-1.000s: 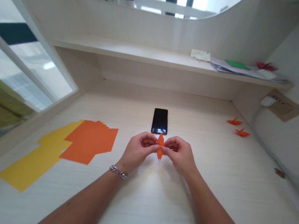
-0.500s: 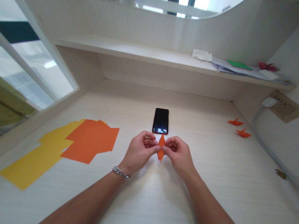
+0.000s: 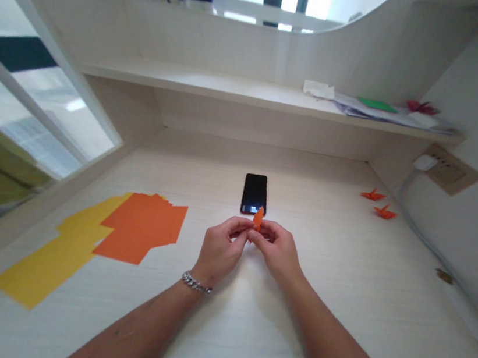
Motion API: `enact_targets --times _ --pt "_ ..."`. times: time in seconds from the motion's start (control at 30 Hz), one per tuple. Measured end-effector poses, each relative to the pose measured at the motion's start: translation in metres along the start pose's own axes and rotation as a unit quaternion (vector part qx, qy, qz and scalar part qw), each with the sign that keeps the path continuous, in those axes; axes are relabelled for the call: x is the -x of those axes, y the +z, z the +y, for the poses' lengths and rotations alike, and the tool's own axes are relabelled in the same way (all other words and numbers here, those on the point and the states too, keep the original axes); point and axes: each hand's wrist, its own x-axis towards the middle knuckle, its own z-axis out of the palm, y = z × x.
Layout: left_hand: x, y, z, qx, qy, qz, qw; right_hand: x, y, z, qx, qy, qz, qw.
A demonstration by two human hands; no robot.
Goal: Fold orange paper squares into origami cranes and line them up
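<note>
A small folded piece of orange paper (image 3: pixel 258 219) is pinched between my two hands over the middle of the desk. My left hand (image 3: pixel 223 246) closes thumb and fingers on its left side; a silver chain bracelet (image 3: pixel 196 282) circles that wrist. From the right, my right hand (image 3: pixel 278 249) grips the same paper with its thumb across the front. The paper's upper tip shows above the fingers, while most of its lower part is hidden by them. Just beyond the hands lies a black phone (image 3: pixel 254 194).
Orange paper sheets (image 3: pixel 140 227) overlap yellow sheets (image 3: pixel 45 262) on the left. Two folded orange paper birds (image 3: pixel 372 194) sit at the right, near a grey cable (image 3: pixel 417 229) plugged into a wall socket (image 3: pixel 451 170). A shelf (image 3: pixel 216 84) with papers (image 3: pixel 354 107) spans the back.
The folded paper has turned and its lower half has gone behind my fingers. My hands have drawn closer together around it. The whole view has shifted slightly.
</note>
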Motion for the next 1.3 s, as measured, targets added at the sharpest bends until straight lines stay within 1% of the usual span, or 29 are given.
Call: enact_targets --times 0.1,0.17,0.3,0.37,0.43,0.5,0.6,0.67,0.77,0.87,0.97,1.03,1.13,1.23,1.3 --pt "-0.003 -0.002 0.000 -0.001 -0.005 0.003 1.000 -0.004 -0.003 0.003 -0.057 0.027 0.004 0.998" --pt "-0.006 -0.004 -0.001 -0.001 -0.013 0.002 1.000 -0.005 -0.006 0.003 -0.073 0.039 0.004 0.997" --pt "-0.010 -0.009 -0.003 0.021 -0.031 -0.065 0.997 -0.003 -0.011 -0.002 -0.030 0.055 -0.015 0.998" --pt "-0.010 -0.009 -0.003 0.040 -0.039 -0.083 0.995 -0.002 -0.012 -0.005 -0.016 0.061 -0.019 0.998" --pt "-0.010 -0.008 -0.002 0.063 -0.051 -0.088 0.993 0.000 -0.013 -0.009 -0.026 0.065 -0.019 0.997" --pt "-0.009 -0.007 -0.001 0.100 -0.074 -0.091 0.988 0.001 -0.014 -0.012 -0.057 0.077 -0.018 0.995" --pt "-0.010 -0.007 0.001 0.169 -0.117 -0.088 0.975 0.001 -0.014 -0.013 -0.117 0.107 -0.010 0.987" --pt "-0.010 -0.008 0.003 0.202 -0.133 -0.087 0.967 0.001 -0.014 -0.014 -0.138 0.119 -0.008 0.983" --pt "-0.010 -0.009 0.004 0.199 -0.129 -0.087 0.968 0.002 -0.015 -0.014 -0.148 0.128 -0.021 0.980" --pt "-0.010 -0.010 0.005 0.151 -0.107 -0.082 0.979 0.001 -0.016 -0.015 -0.143 0.132 -0.036 0.980" --pt "-0.010 -0.010 0.005 0.112 -0.094 -0.077 0.986 0.001 -0.016 -0.015 -0.105 0.113 -0.027 0.988" --pt "-0.010 -0.010 0.004 0.122 -0.102 -0.085 0.984 0.001 -0.016 -0.014 -0.071 0.087 -0.022 0.993" --pt "-0.010 -0.010 0.002 0.149 -0.109 -0.096 0.978 0.002 -0.016 -0.014 -0.015 0.031 -0.012 0.999" --pt "-0.010 -0.010 0.000 0.128 -0.093 -0.083 0.984 0.005 -0.016 -0.014 0.046 -0.027 -0.001 0.999" --pt "-0.010 -0.010 -0.001 0.113 -0.086 -0.074 0.987 0.006 -0.016 -0.014 0.081 -0.052 0.000 0.995"
